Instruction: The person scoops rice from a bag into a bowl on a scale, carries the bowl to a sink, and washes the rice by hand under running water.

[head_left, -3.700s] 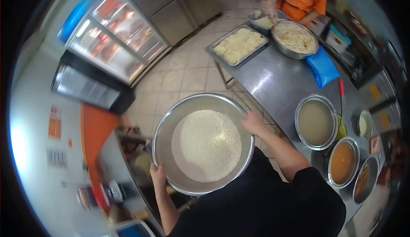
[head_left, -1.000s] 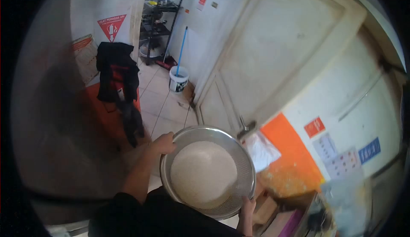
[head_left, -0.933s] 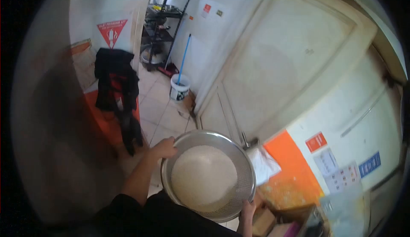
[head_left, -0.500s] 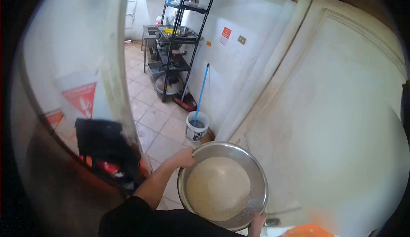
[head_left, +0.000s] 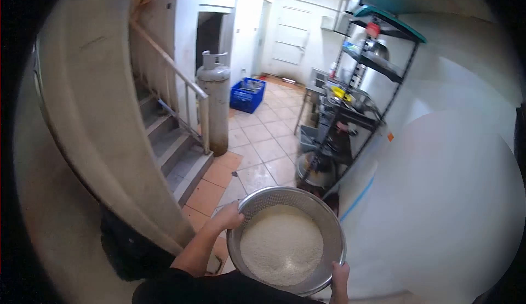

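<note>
A large metal colander [head_left: 330, 222] with perforated sides is held in front of my body, at the bottom middle of the view. Pale grains that look like rice [head_left: 282, 243] fill its lower part. My left hand [head_left: 228, 216] is closed on the rim at the left. Gripping the opposite rim at the lower right is my right hand [head_left: 340, 275], its fingers partly hidden by the bowl's edge.
A black shelving rack [head_left: 350, 116] with pans and a yellow item stands ahead on the right. Stairs [head_left: 174, 150] with a handrail rise on the left, beside a tall gas cylinder [head_left: 218, 112]. A blue crate [head_left: 246, 102] sits on the tiled floor [head_left: 257, 175] farther back.
I have moved forward through the doorway, and the view has turned left. Stairs, cylinder and crate have come into sight; the rack is nearer. Both hands still hold the colander.
</note>
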Motion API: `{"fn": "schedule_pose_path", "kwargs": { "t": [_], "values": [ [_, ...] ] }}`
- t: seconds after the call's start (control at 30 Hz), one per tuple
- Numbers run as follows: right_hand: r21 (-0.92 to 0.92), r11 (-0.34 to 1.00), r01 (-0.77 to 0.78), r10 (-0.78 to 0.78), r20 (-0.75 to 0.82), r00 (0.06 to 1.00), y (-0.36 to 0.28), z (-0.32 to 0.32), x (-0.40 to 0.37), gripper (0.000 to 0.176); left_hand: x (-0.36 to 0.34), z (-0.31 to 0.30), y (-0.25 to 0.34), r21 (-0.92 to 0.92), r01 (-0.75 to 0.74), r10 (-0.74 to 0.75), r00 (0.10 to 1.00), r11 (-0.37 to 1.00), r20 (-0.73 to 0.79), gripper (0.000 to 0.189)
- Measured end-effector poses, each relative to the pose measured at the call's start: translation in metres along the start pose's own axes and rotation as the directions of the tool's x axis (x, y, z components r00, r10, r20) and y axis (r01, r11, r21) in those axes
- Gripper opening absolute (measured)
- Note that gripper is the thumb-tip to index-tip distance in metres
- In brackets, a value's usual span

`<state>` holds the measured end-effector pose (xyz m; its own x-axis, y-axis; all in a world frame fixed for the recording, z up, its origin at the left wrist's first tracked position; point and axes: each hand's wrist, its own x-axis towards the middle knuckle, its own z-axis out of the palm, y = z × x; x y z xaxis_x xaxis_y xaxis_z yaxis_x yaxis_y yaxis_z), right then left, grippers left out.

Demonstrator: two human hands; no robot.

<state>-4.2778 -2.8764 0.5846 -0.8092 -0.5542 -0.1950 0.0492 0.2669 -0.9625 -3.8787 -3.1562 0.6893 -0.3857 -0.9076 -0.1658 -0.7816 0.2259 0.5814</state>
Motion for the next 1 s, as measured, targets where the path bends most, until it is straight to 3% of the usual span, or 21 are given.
{"fn": "schedule_pose_path", "kwargs": {
  "t": [0.13,0.2,0.23,0.27,0.33,0.4,0.47,0.5,0.53,0.6,0.63,0.67,0.7,0.73,0.8,0.83,0.87,0.93,1.0],
  "values": [
    [-0.176,0.98,0.091,-0.055,0.201,0.978,-0.026,0.099,0.133,0.036,0.128,0.016,-0.058,-0.027,0.112,-0.114,0.99,0.993,-0.077,0.05],
    [-0.198,0.98,0.009,0.016,0.12,0.993,-0.086,0.15,0.162,0.035,0.195,0.009,-0.066,-0.052,0.095,-0.099,0.991,0.994,-0.092,0.05],
    [-0.221,0.974,0.057,-0.031,0.119,0.992,-0.057,0.168,0.217,0.035,0.227,0.003,-0.067,-0.096,0.101,-0.111,0.989,0.99,-0.1,0.048],
    [-0.209,0.976,0.066,-0.043,0.112,0.993,-0.08,0.188,0.241,0.035,0.258,-0.001,-0.07,-0.137,0.114,-0.127,0.987,0.984,-0.095,0.045],
    [-0.333,0.943,0.014,0.023,0.109,0.994,-0.134,0.218,0.245,0.038,0.331,0.008,-0.092,-0.142,0.092,-0.104,0.991,0.986,-0.079,0.04],
    [-0.485,0.869,0.094,-0.019,0.156,0.988,-0.111,0.25,0.315,0.041,0.367,-0.025,-0.085,-0.112,0.096,-0.103,0.993,0.989,-0.063,0.035],
    [-0.342,0.937,0.074,-0.005,0.198,0.98,-0.115,0.3,0.36,0.041,0.374,-0.091,-0.011,-0.17,0.299,-0.303,0.953,0.939,0.003,0.034],
    [-0.385,0.918,0.094,-0.007,0.22,0.975,-0.113,0.329,0.396,0.038,0.425,-0.069,-0.068,-0.109,0.254,-0.257,0.966,0.961,-0.018,0.036],
    [-0.423,0.899,0.115,-0.011,0.241,0.971,-0.13,0.365,0.42,0.035,0.45,-0.082,-0.073,-0.001,0.316,-0.316,0.946,0.949,-0.073,0.037],
    [-0.387,0.921,0.051,0.091,0.341,0.936,-0.184,0.432,0.469,0.037,0.49,-0.097,-0.077,-0.149,0.45,-0.467,0.876,0.881,-0.121,0.04],
    [-0.374,0.927,0.04,0.103,0.354,0.93,-0.185,0.462,0.498,0.037,0.506,-0.086,-0.109,-0.283,0.394,-0.44,0.89,0.875,-0.122,0.043],
    [-0.404,0.898,0.173,0.013,0.418,0.908,-0.197,0.506,0.542,0.039,0.537,-0.087,-0.137,-0.422,0.307,-0.399,0.905,0.853,-0.149,0.048],
    [-0.417,0.852,0.316,-0.084,0.487,0.869,-0.22,0.548,0.588,0.042,0.549,-0.118,-0.09,-0.367,0.408,-0.499,0.844,0.836,-0.199,0.05],
    [-0.388,0.859,0.333,-0.097,0.515,0.852,-0.239,0.581,0.621,0.042,0.548,-0.144,-0.041,-0.313,0.527,-0.604,0.757,0.79,-0.249,0.052],
    [-0.339,0.871,0.355,-0.075,0.623,0.779,-0.277,0.654,0.665,0.043,0.597,-0.13,-0.121,-0.195,0.536,-0.561,0.698,0.821,-0.445,0.049],
    [-0.287,0.875,0.391,-0.091,0.695,0.713,-0.31,0.675,0.673,0.044,0.61,-0.148,-0.103,-0.28,0.543,-0.607,0.651,0.792,-0.455,0.048],
    [-0.38,0.853,0.358,0.009,0.696,0.718,-0.335,0.704,0.685,0.045,0.626,-0.163,-0.084,-0.371,0.539,-0.654,0.607,0.756,-0.451,0.047],
    [-0.376,0.856,0.356,0.06,0.755,0.653,-0.352,0.766,0.726,0.044,0.666,-0.169,-0.113,-0.386,0.583,-0.697,0.555,0.715,-0.454,0.044],
    [-0.337,0.844,0.418,0.004,0.782,0.624,-0.37,0.832,0.764,0.044,0.716,-0.186,-0.127,-0.402,0.612,-0.729,0.517,0.681,-0.448,0.042]
  ]
}}
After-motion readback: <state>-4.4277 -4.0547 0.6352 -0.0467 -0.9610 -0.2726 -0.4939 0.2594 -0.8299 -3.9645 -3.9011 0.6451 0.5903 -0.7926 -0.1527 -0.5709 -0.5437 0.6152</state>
